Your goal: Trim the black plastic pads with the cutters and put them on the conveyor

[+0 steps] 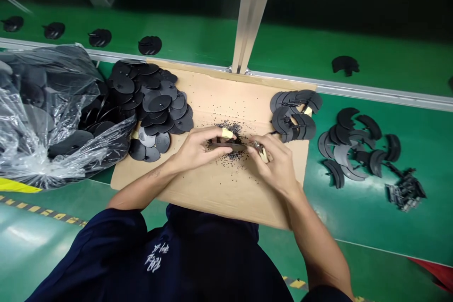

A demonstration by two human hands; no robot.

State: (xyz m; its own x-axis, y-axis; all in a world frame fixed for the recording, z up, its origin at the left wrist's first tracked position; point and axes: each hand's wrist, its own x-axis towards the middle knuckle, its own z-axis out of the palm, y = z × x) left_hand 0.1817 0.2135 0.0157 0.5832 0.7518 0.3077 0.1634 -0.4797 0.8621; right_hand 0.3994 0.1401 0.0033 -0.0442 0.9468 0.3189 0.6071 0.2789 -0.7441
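A thin black disc [230,146], seen nearly edge-on, is pinched between the thumb and fingers of my left hand [202,149]. One finger of that hand wears a pale yellow wrap. My right hand [275,163] is closed around a small metal tool [261,151], its fingertips at the right end of the disc. Below both hands, many tiny black bits [231,165] lie scattered on a cardboard sheet [198,193]. What the tool's tip touches is too small to make out.
Black discs [159,104] are heaped left, beside a clear plastic bag [53,151] of more discs. Curved black pieces [293,115] sit at the cardboard's right edge, others [348,155] on the green table [371,217]. Small black parts [406,191] lie far right. A metal post [247,23] stands behind.
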